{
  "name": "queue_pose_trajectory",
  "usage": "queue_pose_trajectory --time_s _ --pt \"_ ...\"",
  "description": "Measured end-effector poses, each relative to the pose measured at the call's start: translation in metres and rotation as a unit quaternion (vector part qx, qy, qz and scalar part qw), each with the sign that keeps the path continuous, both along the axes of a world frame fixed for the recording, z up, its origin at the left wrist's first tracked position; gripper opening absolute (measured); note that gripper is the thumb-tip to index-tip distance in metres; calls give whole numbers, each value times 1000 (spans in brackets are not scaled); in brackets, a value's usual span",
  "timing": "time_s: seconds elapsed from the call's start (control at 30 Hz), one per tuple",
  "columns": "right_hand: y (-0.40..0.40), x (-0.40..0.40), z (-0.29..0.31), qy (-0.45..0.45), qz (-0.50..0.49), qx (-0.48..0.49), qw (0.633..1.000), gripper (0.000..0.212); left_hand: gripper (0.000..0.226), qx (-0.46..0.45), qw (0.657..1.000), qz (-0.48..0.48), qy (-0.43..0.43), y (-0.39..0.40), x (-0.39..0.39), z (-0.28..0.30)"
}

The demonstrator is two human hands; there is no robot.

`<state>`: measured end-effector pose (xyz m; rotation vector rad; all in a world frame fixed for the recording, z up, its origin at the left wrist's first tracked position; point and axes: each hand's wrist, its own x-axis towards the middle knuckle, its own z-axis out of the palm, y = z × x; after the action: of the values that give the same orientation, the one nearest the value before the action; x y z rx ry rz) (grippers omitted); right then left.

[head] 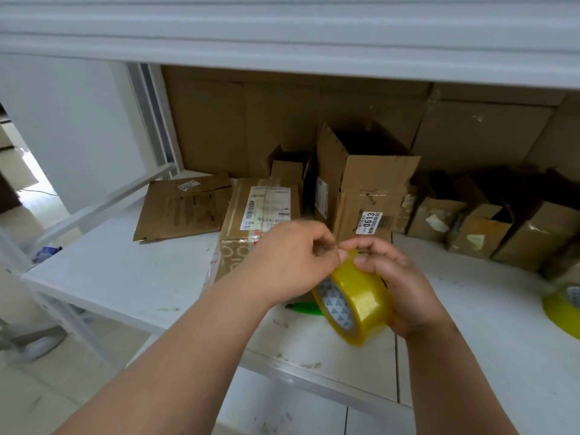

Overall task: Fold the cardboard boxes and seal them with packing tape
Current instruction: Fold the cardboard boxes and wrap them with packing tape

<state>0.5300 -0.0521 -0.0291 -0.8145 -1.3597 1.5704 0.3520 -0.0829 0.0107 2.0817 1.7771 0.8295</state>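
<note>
A yellow roll of packing tape (361, 296) is held over the white table (125, 271), in front of a closed cardboard box with shipping labels (248, 215). My right hand (405, 287) grips the roll from the right. My left hand (292, 259) pinches at the tape's free end on the top of the roll. A flattened cardboard box (185, 207) lies at the back left. An open upright box with a 0613 sticker (364, 183) stands behind my hands.
Several small open boxes (489, 227) line the back right, against large cartons (282, 120). A second yellow tape roll (565, 309) lies at the right edge. A green object (306, 308) lies under my hands. A white shelf (282, 32) hangs overhead; floor lies to the left.
</note>
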Motion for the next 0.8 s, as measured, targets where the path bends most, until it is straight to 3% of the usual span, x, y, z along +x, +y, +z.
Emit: queue_pose_trajectory --time_s 0.1,0.27,0.43,0.47,0.63,0.8 --pt "-4 8 1 -16 -1 3 1000 27 15 -6 1000 19 9 0 13 1" --pt "-9 21 1 -28 -9 7 1000 32 23 20 999 20 37 -1 28 2" --pt "-5 45 -2 0 106 -34 994 78 23 54 995 81 2 -6 24 -3" --pt "-5 49 -2 -11 135 -28 990 79 24 57 993 99 -12 -7 21 -2" --pt "-9 49 -2 -89 165 24 982 44 27 40 982 159 -91 -16 2 3" --pt "-9 33 5 -45 179 33 982 47 25 -6 951 172 -256 -32 -19 4"
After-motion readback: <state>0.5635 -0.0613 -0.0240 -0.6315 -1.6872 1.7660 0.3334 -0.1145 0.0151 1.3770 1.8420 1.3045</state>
